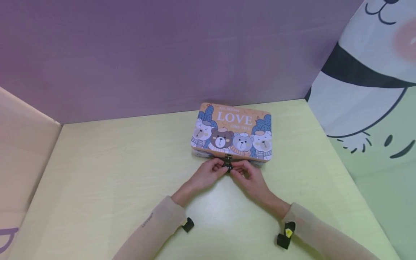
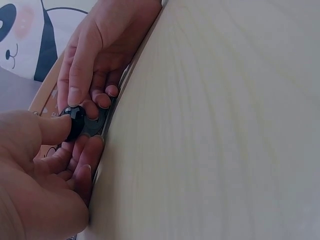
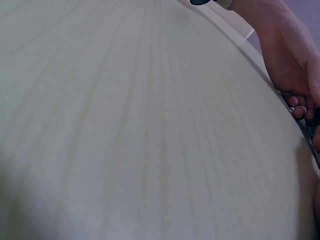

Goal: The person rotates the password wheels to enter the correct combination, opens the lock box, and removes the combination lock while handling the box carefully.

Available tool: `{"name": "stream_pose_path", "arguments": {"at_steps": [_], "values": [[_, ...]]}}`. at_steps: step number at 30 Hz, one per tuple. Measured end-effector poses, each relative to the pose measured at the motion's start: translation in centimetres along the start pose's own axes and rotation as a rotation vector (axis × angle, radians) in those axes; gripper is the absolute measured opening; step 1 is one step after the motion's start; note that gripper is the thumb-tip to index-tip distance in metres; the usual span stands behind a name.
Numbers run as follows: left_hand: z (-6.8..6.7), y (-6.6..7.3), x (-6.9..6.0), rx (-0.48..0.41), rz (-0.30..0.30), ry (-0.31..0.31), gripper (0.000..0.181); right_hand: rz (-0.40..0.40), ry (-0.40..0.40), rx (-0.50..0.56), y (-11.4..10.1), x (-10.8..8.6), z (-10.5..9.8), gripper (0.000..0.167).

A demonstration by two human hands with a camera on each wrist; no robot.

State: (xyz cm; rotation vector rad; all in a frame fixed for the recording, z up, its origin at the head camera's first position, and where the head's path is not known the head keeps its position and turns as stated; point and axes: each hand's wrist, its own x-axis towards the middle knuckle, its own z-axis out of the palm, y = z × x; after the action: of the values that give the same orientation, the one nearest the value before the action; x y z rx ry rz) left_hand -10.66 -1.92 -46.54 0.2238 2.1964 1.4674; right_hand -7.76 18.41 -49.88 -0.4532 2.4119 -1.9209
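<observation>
A lidded tin box [image 1: 232,131] with bears and the word LOVE on its lid stands on the table, its front clasp facing the person. At that clasp is a small black padlock [image 1: 228,167], held between both hands. My left hand [image 1: 202,177] pinches it from the left; in the left wrist view its thumb presses the rounded black body of the padlock [image 2: 75,123]. From the other side my right hand [image 1: 255,183] grips it with thumb and fingertips. Fingers hide much of the padlock. Only the left hand [image 3: 292,60] shows well in the right wrist view.
The pale wooden table [image 1: 130,173] extends around the box. Behind it rises a purple wall panel [image 1: 162,61], close to the box's back edge. A panel with a printed panda [image 1: 360,101] stands at the right, a pale one [image 1: 22,155] at the left.
</observation>
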Motion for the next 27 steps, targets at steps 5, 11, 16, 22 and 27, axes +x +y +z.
{"name": "stream_pose_path", "arguments": {"at_steps": [5,11,16,22,27], "values": [[-0.04,-0.04,0.09,-0.002,-0.014,-0.001,0.023,-0.004,-0.002,0.005,0.18,0.02,0.03,0.024],[-0.11,-0.06,0.05,0.0,-0.014,-0.005,0.024,0.019,-0.001,0.007,0.12,0.04,0.07,0.023],[-0.09,-0.2,0.08,-0.015,0.003,-0.017,0.023,0.017,-0.008,0.009,0.06,0.01,0.0,0.023],[-0.07,-0.34,0.12,-0.03,0.02,-0.02,0.023,0.015,-0.013,0.013,0.0,-0.02,-0.02,0.023],[-0.07,-0.25,0.21,-0.016,0.02,-0.015,0.022,0.014,-0.008,0.011,-0.02,0.03,0.02,0.023]]}}
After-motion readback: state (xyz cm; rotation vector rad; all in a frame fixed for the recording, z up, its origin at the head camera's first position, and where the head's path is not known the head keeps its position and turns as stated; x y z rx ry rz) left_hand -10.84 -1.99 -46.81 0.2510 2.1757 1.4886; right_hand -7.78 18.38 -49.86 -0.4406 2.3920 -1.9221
